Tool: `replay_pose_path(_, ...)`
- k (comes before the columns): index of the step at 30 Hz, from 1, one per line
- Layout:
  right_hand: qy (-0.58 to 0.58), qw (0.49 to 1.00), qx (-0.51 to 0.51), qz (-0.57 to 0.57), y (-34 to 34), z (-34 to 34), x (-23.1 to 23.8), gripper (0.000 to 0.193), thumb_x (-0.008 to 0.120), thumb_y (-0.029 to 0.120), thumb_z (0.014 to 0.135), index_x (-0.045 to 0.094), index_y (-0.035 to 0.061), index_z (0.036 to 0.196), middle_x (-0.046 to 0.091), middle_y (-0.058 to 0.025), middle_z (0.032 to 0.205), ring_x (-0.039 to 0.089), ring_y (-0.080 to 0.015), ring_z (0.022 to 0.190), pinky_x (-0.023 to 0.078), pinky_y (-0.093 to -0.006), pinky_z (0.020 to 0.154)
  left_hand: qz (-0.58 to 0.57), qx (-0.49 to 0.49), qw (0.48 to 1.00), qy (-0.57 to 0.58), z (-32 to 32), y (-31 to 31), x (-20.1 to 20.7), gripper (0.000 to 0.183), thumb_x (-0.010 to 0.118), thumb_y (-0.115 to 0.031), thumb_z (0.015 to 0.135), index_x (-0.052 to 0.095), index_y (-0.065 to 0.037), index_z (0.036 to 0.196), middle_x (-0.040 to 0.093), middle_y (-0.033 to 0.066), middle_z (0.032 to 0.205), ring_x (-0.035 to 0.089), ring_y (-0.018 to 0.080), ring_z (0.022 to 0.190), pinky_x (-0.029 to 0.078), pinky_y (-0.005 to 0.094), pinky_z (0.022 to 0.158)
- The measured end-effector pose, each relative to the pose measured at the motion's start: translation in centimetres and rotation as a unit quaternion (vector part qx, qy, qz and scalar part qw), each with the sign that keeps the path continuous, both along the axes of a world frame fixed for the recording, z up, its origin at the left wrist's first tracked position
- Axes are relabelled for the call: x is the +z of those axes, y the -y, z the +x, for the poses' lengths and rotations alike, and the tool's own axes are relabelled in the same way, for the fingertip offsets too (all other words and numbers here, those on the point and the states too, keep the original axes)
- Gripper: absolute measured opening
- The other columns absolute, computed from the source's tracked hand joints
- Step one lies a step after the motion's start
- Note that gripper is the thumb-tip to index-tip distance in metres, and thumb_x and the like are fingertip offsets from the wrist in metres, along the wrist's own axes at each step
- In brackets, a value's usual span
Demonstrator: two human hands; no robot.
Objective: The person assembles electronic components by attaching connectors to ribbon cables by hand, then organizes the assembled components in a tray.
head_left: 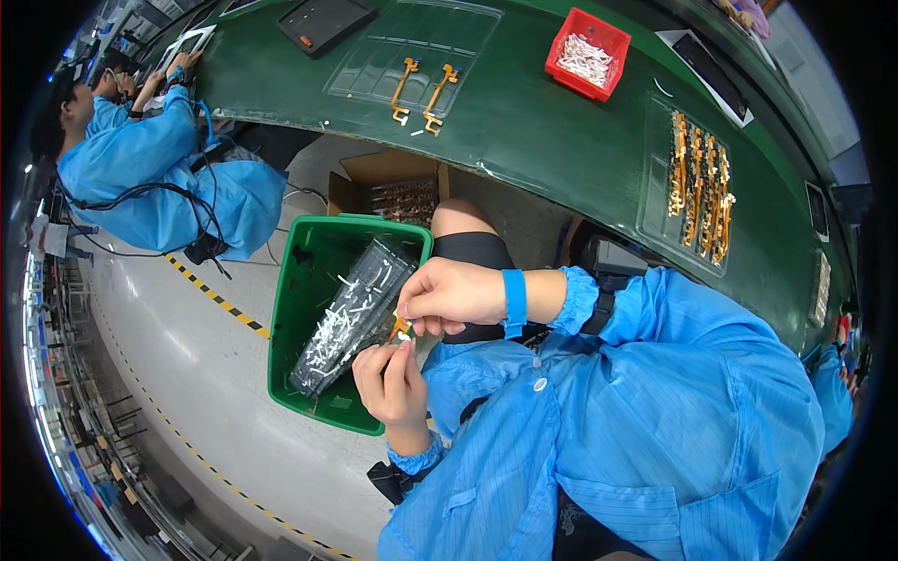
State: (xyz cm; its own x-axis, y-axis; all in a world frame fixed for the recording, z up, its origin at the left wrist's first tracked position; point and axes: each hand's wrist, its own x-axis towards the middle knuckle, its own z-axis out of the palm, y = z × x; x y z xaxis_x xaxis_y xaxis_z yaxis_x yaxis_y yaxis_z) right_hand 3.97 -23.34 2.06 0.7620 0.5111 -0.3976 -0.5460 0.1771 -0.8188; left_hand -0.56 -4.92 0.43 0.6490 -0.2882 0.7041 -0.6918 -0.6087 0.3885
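Observation:
An orange flex cable (399, 326) with a small white piece at its lower end is between my two hands, above the green bin. My right hand (447, 294), with a blue wristband, pinches the cable from above. From below, my left hand (387, 381) has its thumb and fingertips closed at the white end; the fingers partly hide the grip. Under my hands, the green bin (283, 309) holds a tilted clear plastic tray (382, 271) strewn with small white strips (339, 323).
On the green table (533, 140), two flex cables (438, 98) lie on a clear tray. A red box (613, 82) holds white pieces, and rows of flex cables (697, 187) lie at the right. A cardboard box (351, 192) stands beyond the bin. A person in blue (159, 178) sits at the left.

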Motion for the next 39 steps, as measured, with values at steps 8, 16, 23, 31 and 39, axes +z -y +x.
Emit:
replay_pose_path(8,-0.008,1.0,-0.011,0.018,0.1,-0.6,0.3,0.02,0.057,0.014,0.092,0.066,-0.0038,0.089,0.061,-0.0035,0.07,0.054,-0.0069,0.053,0.044,-0.022,0.044,0.018,0.023,0.999,0.013,-0.2,0.6,0.4,0.017,0.073,0.007,0.073,0.064,0.0,0.086,0.06,0.0098,0.085,0.06,0.0272,0.077,0.05,0.0362,0.066)
replay_pose_path(16,0.039,0.999,-0.004,0.02,0.2,-1.3,0.8,0.021,0.057,0.014,0.093,0.066,-0.0039,0.087,0.061,-0.0039,0.07,0.055,-0.0072,0.053,0.045,-0.0221,0.045,-0.016,0.015,1.0,-0.016,-0.6,1.0,0.5,0.015,0.066,0.007,0.077,0.058,0.001,0.089,0.057,0.0138,0.09,0.057,0.0278,0.08,0.047,0.036,0.069)
replay_pose_path(23,0.029,0.999,0.018,0.024,0.6,-1.8,1.4,0.022,0.058,0.017,0.095,0.066,-0.0026,0.089,0.06,-0.0024,0.071,0.052,-0.0062,0.054,0.042,-0.0219,0.046,-0.047,0.013,0.997,-0.065,-1.0,1.0,0.3,0.012,0.066,0.0,0.08,0.056,0.001,0.086,0.057,0.0135,0.086,0.055,0.0294,0.078,0.046,0.037,0.068)
replay_pose_path(31,0.077,0.996,0.047,0.025,0.6,-1.9,1.9,0.023,0.059,0.02,0.096,0.066,-0.0018,0.09,0.059,-0.0009,0.071,0.051,-0.0055,0.055,0.042,-0.0216,0.047,-0.258,-0.087,0.914,-0.301,-1.6,0.2,0.3,0.015,0.059,-0.011,0.092,0.051,0.001,0.087,0.051,0.0119,0.092,0.05,0.019,0.081,0.042,0.0287,0.073)
replay_pose_path(39,0.08,0.995,0.049,0.03,0.5,-2.0,2.0,0.023,0.059,0.02,0.096,0.066,-0.0013,0.092,0.06,-0.0004,0.071,0.051,-0.0055,0.055,0.042,-0.0211,0.048,-0.293,-0.09,0.903,-0.302,-1.8,0.3,0.8,0.012,0.052,-0.011,0.098,0.047,-0.002,0.093,0.048,0.0062,0.095,0.044,0.0109,0.081,0.038,0.0228,0.073)
